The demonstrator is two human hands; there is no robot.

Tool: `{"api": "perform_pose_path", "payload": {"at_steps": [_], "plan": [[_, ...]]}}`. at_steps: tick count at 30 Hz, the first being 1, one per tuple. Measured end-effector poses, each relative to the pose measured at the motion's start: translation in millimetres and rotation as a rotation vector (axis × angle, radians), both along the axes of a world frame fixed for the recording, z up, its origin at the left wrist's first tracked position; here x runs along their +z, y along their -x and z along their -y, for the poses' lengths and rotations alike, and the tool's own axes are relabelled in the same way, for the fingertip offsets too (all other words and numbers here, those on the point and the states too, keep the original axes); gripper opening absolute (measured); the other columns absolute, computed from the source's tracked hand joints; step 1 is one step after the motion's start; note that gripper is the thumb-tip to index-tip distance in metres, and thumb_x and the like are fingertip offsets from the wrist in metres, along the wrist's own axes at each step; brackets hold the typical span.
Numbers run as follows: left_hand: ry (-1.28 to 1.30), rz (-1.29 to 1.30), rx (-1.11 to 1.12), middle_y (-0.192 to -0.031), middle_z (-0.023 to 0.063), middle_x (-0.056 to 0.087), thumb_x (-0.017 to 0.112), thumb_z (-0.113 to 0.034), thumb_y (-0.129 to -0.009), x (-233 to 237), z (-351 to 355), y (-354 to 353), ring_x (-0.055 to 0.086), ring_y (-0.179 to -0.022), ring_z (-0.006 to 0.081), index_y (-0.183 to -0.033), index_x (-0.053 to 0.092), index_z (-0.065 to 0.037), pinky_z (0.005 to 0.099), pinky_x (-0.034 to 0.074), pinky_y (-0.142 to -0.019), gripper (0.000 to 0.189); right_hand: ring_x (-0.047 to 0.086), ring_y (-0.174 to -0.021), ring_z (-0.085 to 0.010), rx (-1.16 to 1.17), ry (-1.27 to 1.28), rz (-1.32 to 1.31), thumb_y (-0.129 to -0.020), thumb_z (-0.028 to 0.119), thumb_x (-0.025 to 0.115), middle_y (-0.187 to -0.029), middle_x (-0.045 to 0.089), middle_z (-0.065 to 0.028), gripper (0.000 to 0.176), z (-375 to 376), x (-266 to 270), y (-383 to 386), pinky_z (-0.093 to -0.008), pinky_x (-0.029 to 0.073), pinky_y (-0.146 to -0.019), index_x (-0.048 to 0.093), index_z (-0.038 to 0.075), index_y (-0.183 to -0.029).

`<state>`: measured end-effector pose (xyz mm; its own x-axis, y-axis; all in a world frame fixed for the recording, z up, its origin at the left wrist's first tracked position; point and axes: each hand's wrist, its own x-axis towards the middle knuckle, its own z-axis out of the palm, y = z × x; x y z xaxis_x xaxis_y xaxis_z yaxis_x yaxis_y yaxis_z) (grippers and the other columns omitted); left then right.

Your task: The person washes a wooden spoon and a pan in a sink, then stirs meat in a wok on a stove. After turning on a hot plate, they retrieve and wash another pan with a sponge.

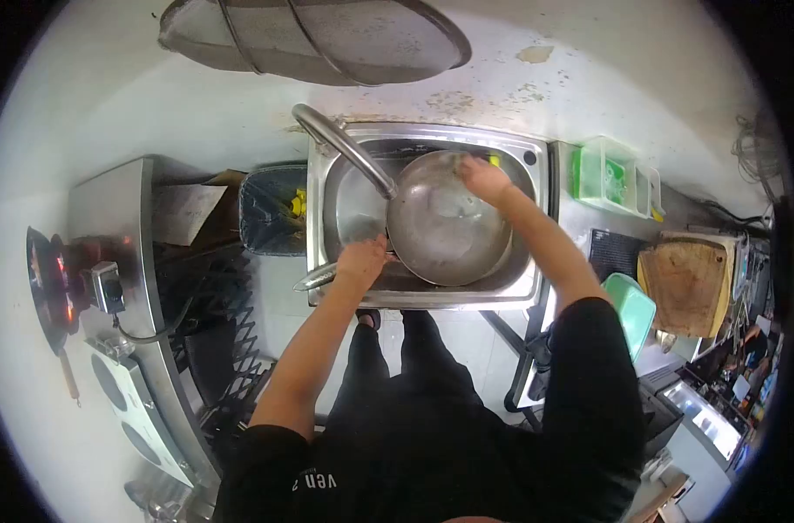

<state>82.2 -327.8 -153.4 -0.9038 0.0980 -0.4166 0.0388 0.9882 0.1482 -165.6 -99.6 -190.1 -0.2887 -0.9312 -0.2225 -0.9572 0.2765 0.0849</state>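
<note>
A large steel wok point(445, 227) sits tilted inside the stainless sink point(536, 296), under the curved faucet point(340, 144). My left hand point(362, 260) grips the wok's handle at the sink's near edge; the handle's end pokes out to the left. My right hand point(482, 177) presses on the wok's far inner rim, fingers closed around something small that I cannot make out.
A dark bin with scraps point(273, 209) stands left of the sink. A burner with a pan point(53, 283) glows on the steel counter at far left. A green plastic container point(608, 179), a wooden cutting board point(689, 283) and a mint tray point(634, 309) lie right.
</note>
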Motion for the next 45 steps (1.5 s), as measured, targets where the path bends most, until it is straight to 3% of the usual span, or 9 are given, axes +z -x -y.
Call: {"api": "perform_pose_path", "payload": {"at_steps": [17, 25, 28, 30, 32, 35, 39, 41, 45], "plan": [[0.004, 0.085, 0.084, -0.082, 0.0117, 0.065, 0.052, -0.036, -0.085, -3.5, 1.1, 3.9, 0.066, -0.076, 0.028, -0.1, 0.05, -0.006, 0.0395, 0.053, -0.061, 0.033, 0.053, -0.097, -0.0319, -0.707, 0.477, 0.236, -0.069, 0.006, 0.057, -0.096, 0.059, -0.0157, 0.028, 74.5, -69.5, -118.6, -0.043, 0.041, -0.089, 0.059, 0.004, -0.097], [-0.057, -0.018, 0.071, -0.083, 0.0115, 0.066, 0.046, -0.014, -0.085, 8.9, 2.7, 8.9, 0.066, -0.073, 0.0264, -0.094, 0.054, -0.006, 0.0381, 0.053, -0.06, 0.015, 0.057, -0.096, -0.0284, -0.874, 0.518, 1.537, -0.086, 0.021, 0.055, -0.101, 0.062, -0.0129, 0.025, -15.4, -12.1, -120.1, -0.0351, 0.042, -0.087, 0.058, 0.007, -0.107], [-0.066, -0.051, 0.047, -0.083, 0.0115, 0.066, 0.047, -0.018, -0.085, 7.1, 5.5, 11.3, 0.066, -0.071, 0.0264, -0.095, 0.054, -0.005, 0.0383, 0.053, -0.06, 0.017, 0.055, -0.105, -0.0296, -1.115, 0.364, 0.691, -0.086, 0.022, 0.057, -0.11, 0.06, -0.0133, 0.031, -16.1, 19.2, -93.8, -0.0362, 0.04, -0.092, 0.056, 0.005, -0.111], [-0.034, 0.019, 0.035, -0.083, 0.0114, 0.065, 0.051, -0.024, -0.084, 4.4, 4.8, 11.7, 0.065, -0.073, 0.0257, -0.098, 0.052, -0.005, 0.038, 0.052, -0.061, 0.024, 0.055, -0.103, -0.0338, -1.202, 0.464, 0.977, -0.083, 0.027, 0.059, -0.119, 0.054, -0.0178, 0.038, 4.9, 13.0, -114.7, -0.0389, 0.043, -0.089, 0.056, 0.006, -0.114], [-0.054, 0.0, 0.033, -0.084, 0.0114, 0.065, 0.053, -0.027, -0.084, 5.0, 4.4, 8.5, 0.066, -0.074, 0.0255, -0.099, 0.051, -0.005, 0.0383, 0.052, -0.061, 0.027, 0.054, -0.103, -0.0371, -0.807, 0.487, 0.372, -0.085, 0.027, 0.054, -0.118, 0.054, -0.0197, 0.037, 26.2, -52.1, -160.4, -0.0408, 0.043, -0.09, 0.056, 0.005, -0.114], [-0.08, -0.036, 0.034, -0.08, 0.0113, 0.065, 0.055, -0.035, -0.082, -2.2, 2.7, 6.6, 0.065, -0.073, 0.0274, -0.098, 0.05, -0.005, 0.0397, 0.052, -0.061, 0.034, 0.049, -0.112, -0.0356, -0.643, 0.45, 0.507, -0.088, 0.024, 0.047, -0.124, 0.05, -0.0203, 0.034, 50.0, -31.0, -197.9, -0.0419, 0.039, -0.095, 0.054, 0.003, -0.115], [-0.097, -0.016, 0.045, -0.077, 0.0102, 0.064, 0.056, -0.038, -0.081, -5.8, 5.3, 11.0, 0.065, -0.072, 0.0283, -0.096, 0.05, -0.004, 0.041, 0.052, -0.061, 0.037, 0.041, -0.121, -0.0351, -1.045, 0.09, 0.745, -0.09, 0.02, 0.041, -0.126, 0.048, -0.0198, 0.032, -2.4, -56.6, -145.7, -0.0423, 0.031, -0.102, 0.055, 0.003, -0.114], [-0.029, -0.02, 0.045, -0.076, 0.0099, 0.064, 0.055, -0.034, -0.082, -6.9, 3.7, 10.9, 0.065, -0.071, 0.0276, -0.096, 0.05, -0.004, 0.0403, 0.052, -0.06, 0.033, 0.04, -0.122, -0.0351, -0.547, 0.324, 0.003, -0.091, 0.018, 0.038, -0.127, 0.046, -0.0214, 0.032, -4.3, -73.9, -110.3, -0.0439, 0.029, -0.104, 0.053, 0.004, -0.115], [0.027, -0.041, 0.009, -0.075, 0.0099, 0.064, 0.049, -0.021, -0.085, 0.7, 4.7, 10.1, 0.066, -0.068, 0.0257, -0.096, 0.049, -0.005, 0.038, 0.052, -0.057, 0.019, 0.037, -0.122, -0.036, -0.926, 0.147, 0.876, -0.093, 0.024, 0.037, -0.123, 0.047, -0.0244, 0.036, 62.1, 20.2, -149.0, -0.0431, 0.024, -0.106, 0.053, -0.002, -0.112]]}}
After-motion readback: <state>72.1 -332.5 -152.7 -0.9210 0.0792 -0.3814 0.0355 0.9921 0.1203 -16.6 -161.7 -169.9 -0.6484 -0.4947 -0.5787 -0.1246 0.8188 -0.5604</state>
